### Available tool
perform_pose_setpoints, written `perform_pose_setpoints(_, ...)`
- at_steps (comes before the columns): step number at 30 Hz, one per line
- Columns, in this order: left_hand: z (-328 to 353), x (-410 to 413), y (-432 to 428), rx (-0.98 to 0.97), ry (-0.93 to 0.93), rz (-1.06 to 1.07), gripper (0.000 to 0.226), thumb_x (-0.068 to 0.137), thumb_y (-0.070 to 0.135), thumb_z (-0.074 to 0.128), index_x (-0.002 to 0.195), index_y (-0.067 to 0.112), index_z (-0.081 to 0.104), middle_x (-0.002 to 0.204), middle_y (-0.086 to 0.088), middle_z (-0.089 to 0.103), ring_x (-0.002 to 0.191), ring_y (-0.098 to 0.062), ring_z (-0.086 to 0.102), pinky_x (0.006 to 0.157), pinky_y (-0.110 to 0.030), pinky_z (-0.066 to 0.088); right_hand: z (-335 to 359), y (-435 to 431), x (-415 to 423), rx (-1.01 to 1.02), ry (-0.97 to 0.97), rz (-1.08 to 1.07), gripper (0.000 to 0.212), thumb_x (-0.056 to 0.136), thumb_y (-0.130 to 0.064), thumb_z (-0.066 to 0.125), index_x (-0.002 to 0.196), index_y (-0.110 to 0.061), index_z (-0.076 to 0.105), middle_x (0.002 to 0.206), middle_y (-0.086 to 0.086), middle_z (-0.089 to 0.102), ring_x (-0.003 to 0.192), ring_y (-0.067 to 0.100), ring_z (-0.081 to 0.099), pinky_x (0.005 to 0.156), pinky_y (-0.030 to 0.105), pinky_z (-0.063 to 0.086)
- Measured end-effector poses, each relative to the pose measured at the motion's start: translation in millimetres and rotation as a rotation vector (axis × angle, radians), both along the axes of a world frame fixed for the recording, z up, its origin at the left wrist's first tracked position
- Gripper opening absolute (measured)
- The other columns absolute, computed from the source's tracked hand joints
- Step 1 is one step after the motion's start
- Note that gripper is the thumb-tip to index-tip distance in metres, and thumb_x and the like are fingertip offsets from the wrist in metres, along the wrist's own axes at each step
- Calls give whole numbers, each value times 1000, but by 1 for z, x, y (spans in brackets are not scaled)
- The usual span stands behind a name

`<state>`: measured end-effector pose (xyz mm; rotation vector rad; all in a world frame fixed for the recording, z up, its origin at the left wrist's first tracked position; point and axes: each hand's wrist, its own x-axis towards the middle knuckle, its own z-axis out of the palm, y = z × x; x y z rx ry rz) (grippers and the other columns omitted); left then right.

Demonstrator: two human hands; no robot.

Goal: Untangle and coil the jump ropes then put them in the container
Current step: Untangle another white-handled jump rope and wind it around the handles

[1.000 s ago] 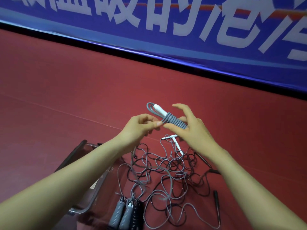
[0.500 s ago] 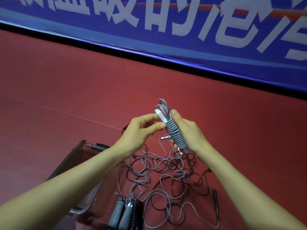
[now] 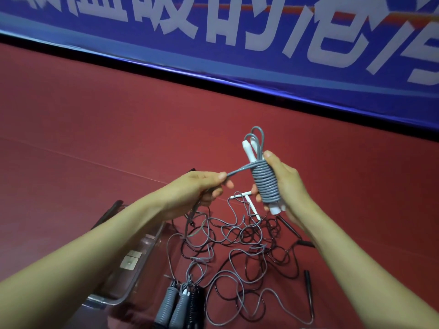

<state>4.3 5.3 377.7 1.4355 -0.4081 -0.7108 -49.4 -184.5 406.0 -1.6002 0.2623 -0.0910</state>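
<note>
Right hand (image 3: 285, 186) grips ribbed grey coil (image 3: 264, 184) — upright

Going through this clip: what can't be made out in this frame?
Head view only.
1. The container: the left forearm covers most of it; contents unclear.
2. The three coiled ropes: cut off by the bottom edge.
3. The tangle: overlapping strands, rope count unclear.
4. The wound rope: its loose end is blurred and vanishes inside the left hand.
</note>
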Motion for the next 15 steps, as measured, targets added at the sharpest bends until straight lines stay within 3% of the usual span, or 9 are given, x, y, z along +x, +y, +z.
perform_pose_setpoints(6, 5, 10, 14, 6, 55, 89, 14, 81, 17, 64, 75, 14, 76, 63, 5, 60, 60, -7, 44, 61, -21, 34, 8, 6, -4, 45, 61, 175, 39, 94, -48, 49, 94, -10, 60, 57, 16, 60, 38, 22, 53, 36, 24, 42)
perform_pose_setpoints(10, 2, 9, 16, 78, -168, 105, 11, 79, 15, 67, 86, 11, 74, 58, 7, 58, 52, -9, 39, 51, -16, 32, 10, 12, -11, 22, 161, 428, 48, 86, -54, 49, 96, -8, 60, 55, 15, 60, 36, 19, 53, 32, 21, 44)
perform_pose_setpoints(12, 3, 9, 18, 125, -320, 74, 12, 77, 13, 70, 76, 23, 77, 54, 10, 54, 55, -11, 36, 54, -23, 30, 15, 11, -14, 8, 259, 606, 47, 83, -55, 52, 105, -14, 60, 57, 13, 59, 37, 17, 54, 32, 20, 43)
perform_pose_setpoints(14, 6, 9, 20, 187, -427, -4, 32, 81, -2, 68, 72, 27, 77, 60, 10, 63, 61, -11, 50, 61, -22, 40, 16, 9, -16, -32, 378, 736, 40, 82, -52, 55, 104, -18, 58, 58, 12, 58, 39, 16, 54, 33, 19, 44)
perform_pose_setpoints(15, 7, 9, 20, 227, -450, -60, 29, 82, -4, 67, 76, 24, 76, 67, 8, 68, 66, -9, 57, 67, -22, 46, 15, 9, -16, -78, 431, 770, 37, 84, -50, 56, 101, -17, 56, 58, 12, 58, 40, 16, 54, 34, 19, 44)
